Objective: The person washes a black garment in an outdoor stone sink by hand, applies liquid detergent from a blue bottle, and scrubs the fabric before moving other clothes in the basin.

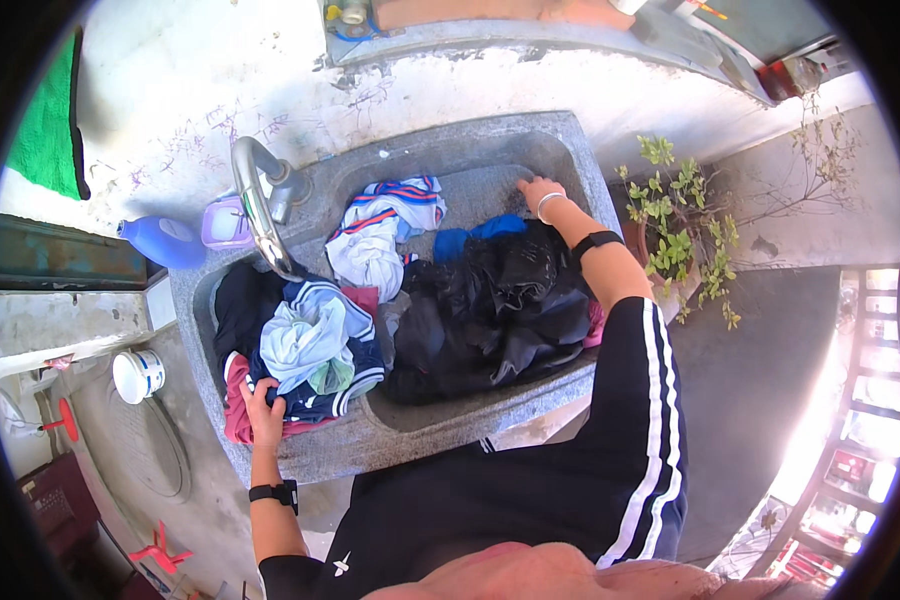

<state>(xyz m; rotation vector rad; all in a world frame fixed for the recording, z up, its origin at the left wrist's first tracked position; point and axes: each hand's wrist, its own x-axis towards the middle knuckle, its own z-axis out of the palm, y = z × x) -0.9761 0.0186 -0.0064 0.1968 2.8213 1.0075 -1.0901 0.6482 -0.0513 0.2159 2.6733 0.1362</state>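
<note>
My left hand (262,410) rests on the front left of a pile of clothes, its fingers apart against a dark red garment (237,400) and a navy garment with white stripes (365,365). On top of that pile lies a crumpled light blue garment (310,335). At the far right of the grey stone sink (450,445), my right hand (542,192) lies on the sloped basin surface, fingers stretched out. Below it, black clothing (490,320) fills the right basin, with a blue cloth (470,238) behind. A white garment with red and blue stripes (375,235) lies between the basins.
A metal faucet (260,200) arches over the left basin. Beside it stand a blue-purple bottle (165,242) and a lilac soap box (227,222). A leafy potted plant (670,220) is right of the sink; a white bucket (138,376) stands at the left.
</note>
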